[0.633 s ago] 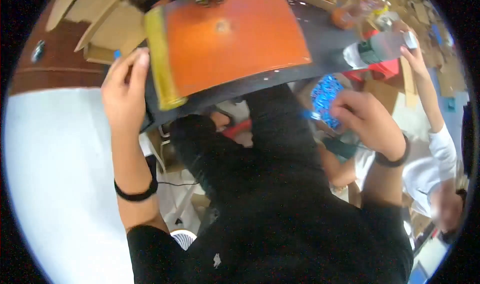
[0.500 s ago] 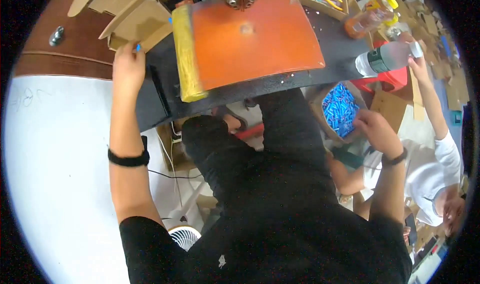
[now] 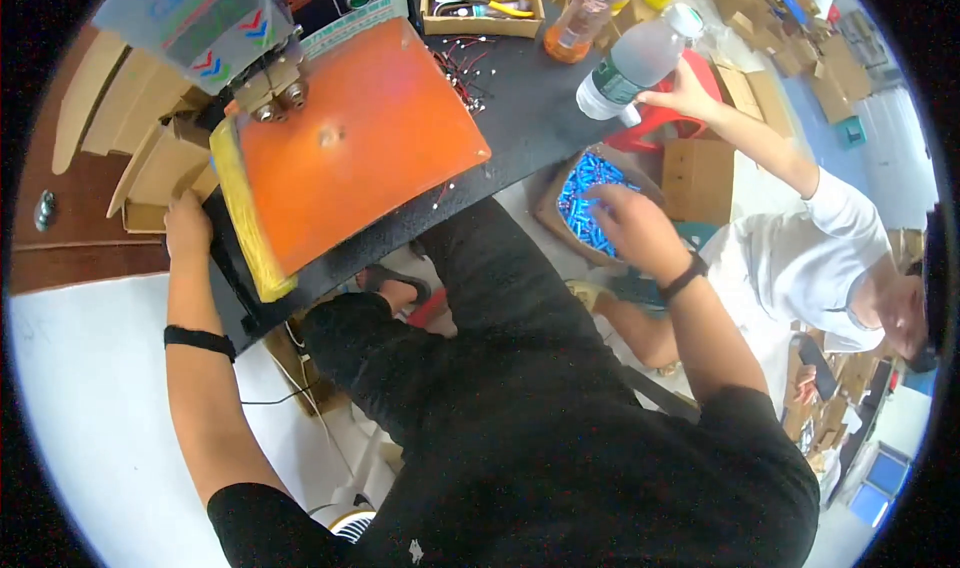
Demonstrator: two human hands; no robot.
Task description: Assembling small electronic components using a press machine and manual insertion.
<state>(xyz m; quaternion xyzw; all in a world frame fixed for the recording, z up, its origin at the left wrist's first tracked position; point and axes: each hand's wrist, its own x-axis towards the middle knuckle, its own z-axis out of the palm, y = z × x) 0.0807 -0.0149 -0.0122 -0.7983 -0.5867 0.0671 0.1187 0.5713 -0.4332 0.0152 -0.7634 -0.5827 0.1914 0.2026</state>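
My left hand [image 3: 188, 226] is at the near edge of an open cardboard box [image 3: 165, 183], left of the work table. Its fingers point into the box and are mostly hidden. My right hand [image 3: 640, 230] hangs over a cardboard box of small blue cylindrical parts [image 3: 590, 200] beside the table. The right fingers are bent and drawn together; whether a part is between them does not show. An orange mat [image 3: 370, 148] with a yellow taped edge [image 3: 250, 223] lies on the table, under the metal head [image 3: 275, 93] of a machine.
A co-worker's hand [image 3: 690, 93] touches a clear water bottle [image 3: 640, 63] at the table's right side. Behind it stands a bottle of orange drink [image 3: 590, 13]. A tray with yellow-handled pliers [image 3: 485, 3] and small wired parts [image 3: 465, 73] lie on the table. A red stool [image 3: 665, 128] stands beyond.
The view has turned, so the table now slants and more of the machine shows. A blue piece seen at my left fingertips is out of sight. My right hand stays by the blue parts.
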